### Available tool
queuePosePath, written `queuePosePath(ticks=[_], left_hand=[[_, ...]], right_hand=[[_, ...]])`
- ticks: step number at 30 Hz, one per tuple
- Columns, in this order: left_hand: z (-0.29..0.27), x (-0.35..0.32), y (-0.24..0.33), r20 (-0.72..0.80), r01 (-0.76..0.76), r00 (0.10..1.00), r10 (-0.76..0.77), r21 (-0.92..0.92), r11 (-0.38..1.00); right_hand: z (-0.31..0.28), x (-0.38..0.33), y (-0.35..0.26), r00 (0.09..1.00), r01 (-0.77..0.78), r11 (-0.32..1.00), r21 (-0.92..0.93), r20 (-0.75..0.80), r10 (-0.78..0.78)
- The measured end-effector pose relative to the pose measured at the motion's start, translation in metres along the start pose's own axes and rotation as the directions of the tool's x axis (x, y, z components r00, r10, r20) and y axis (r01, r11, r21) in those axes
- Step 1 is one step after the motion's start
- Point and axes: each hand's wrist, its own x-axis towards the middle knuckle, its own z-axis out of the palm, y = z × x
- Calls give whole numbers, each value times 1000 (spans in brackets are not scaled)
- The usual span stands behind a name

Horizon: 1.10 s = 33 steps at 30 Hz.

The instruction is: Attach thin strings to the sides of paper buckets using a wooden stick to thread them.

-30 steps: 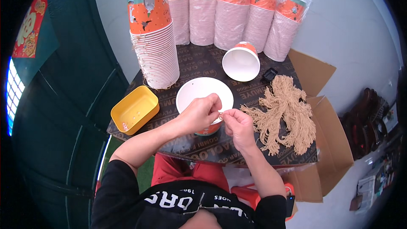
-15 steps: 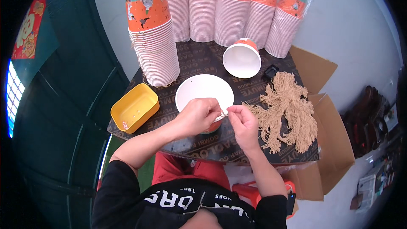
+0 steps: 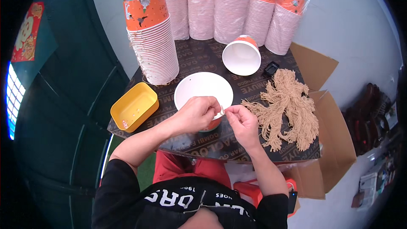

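Observation:
A paper bucket (image 3: 199, 89), white inside with an orange and green outside, stands in front of me on the table. At its near right rim, a short light cord (image 3: 221, 111) runs between my fingertips. My left hand (image 3: 198, 114) is closed in a pinch on the cord, its fingers over the bucket's rim. Thumb and forefinger of my right hand (image 3: 241, 123) are pressed together at the cord's other side, just off the rim. The fingers partly hide the cord, so I cannot tell whether it passes through the bucket wall.
A yellow tray (image 3: 148, 107) with small bits lies left. Behind it rises a tall bucket stack (image 3: 154, 51) with strings along its side. Wrapped stacks (image 3: 231, 12) line the back. Another bucket (image 3: 241, 59) lies tipped near a small black box (image 3: 271, 68). Tan cords (image 3: 292, 106) are heaped right.
Both hands stay at the bucket's rim. My fingers have shifted slightly around the cord, and more of it shows between them. The other things stand as before.

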Motion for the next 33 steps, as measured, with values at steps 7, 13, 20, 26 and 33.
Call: queuePosePath(ticks=[7,13,20,26,33], left_hand=[[0,0,-6,-20,-17,1000,17,-7,1000],[2,1,-6,-32,-18,999,15,-95,995],[1,4,-9,18,84,996,-82,-139,987],[0,4,-6,27,113,994,-110,-194,974],[-2,4,-7,34,112,994,-108,-160,981]], right_hand=[[8,1,-7,999,-13,999,-46,49,15],[9,2,-5,999,21,998,-64,41,-19],[3,-3,-15,999,35,973,-228,-7,-37],[-7,-10,-17,988,129,872,-473,-17,-155],[-9,-12,-17,968,216,856,-469,-9,-250]])
